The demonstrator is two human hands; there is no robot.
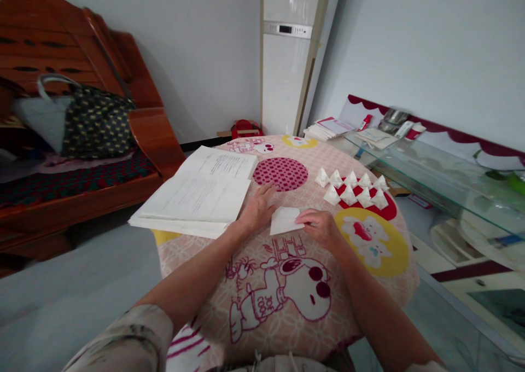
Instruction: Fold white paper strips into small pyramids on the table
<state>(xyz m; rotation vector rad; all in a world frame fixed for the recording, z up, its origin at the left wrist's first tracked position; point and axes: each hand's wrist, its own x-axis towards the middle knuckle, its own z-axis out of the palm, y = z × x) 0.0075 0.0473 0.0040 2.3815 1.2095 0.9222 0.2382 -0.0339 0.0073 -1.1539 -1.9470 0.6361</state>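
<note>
A small folded piece of white paper [284, 221] lies on the round table in front of me. My right hand [322, 227] pinches its right edge between thumb and fingers. Just left of the paper, my left hand [259, 208] rests on the tablecloth with its fingers stretched out, holding nothing. Beside that hand spreads an open stack of printed sheets [197, 197]. Several white folded-paper shapes [348, 194] with pointed tops stand in two rows at the table's right.
A patterned tablecloth [262, 257] covers the table. To the right is a glass shelf [443, 169] with papers, metal bowls and a cup [415, 131]. A wooden bench [151, 142] with bags stands left. Behind is a tall white cabinet unit [285, 76].
</note>
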